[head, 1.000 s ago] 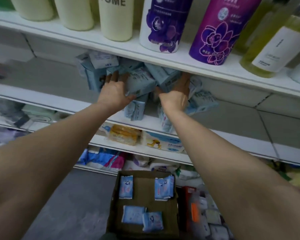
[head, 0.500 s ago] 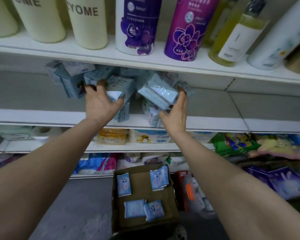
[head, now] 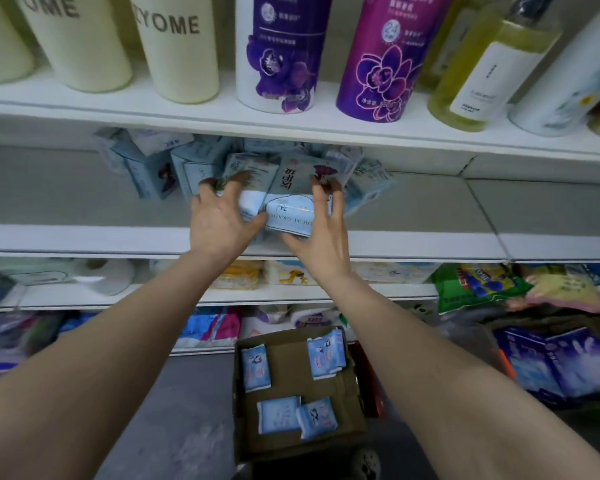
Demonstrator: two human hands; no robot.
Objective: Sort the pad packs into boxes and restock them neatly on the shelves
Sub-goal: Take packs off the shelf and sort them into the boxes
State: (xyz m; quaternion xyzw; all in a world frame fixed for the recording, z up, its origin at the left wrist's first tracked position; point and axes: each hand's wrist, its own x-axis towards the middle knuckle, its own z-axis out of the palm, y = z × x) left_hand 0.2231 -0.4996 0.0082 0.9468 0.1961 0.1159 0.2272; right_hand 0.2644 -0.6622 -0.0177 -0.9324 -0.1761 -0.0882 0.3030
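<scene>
Nearest to the person, on the floor, a cardboard box [head: 293, 403] is sitting open with four small blue pad packs [head: 255, 367] lying loose and flat in its bottom, well apart from one another. Above it, both bare forearms are reaching up and forward to the middle shelf [head: 84, 237].

At the shelf's front edge the left hand [head: 219, 220] is gripping a pale blue pad box [head: 248, 181], its fingers [head: 238, 176] spread over the box's face and its thumb tucked underneath. Just beside it, the right hand [head: 321, 233] is holding a second pad box [head: 291, 206], fingers curled over the right end and thumb under the near edge. The two boxes are touching side by side, partly overhanging the shelf lip.

These look like light, thin cardboard cartons: stiff enough to hold by the ends, but easy to crush or dent if squeezed across the broad face. Taking them by the short edges, or from below, seems safest, and the glossy print may be a little slippery.

Behind the hands, more pad boxes [head: 146, 168] are leaning at odd angles in an untidy heap. On the shelf above, tall bottles [head: 284, 50] are standing in a row.
</scene>
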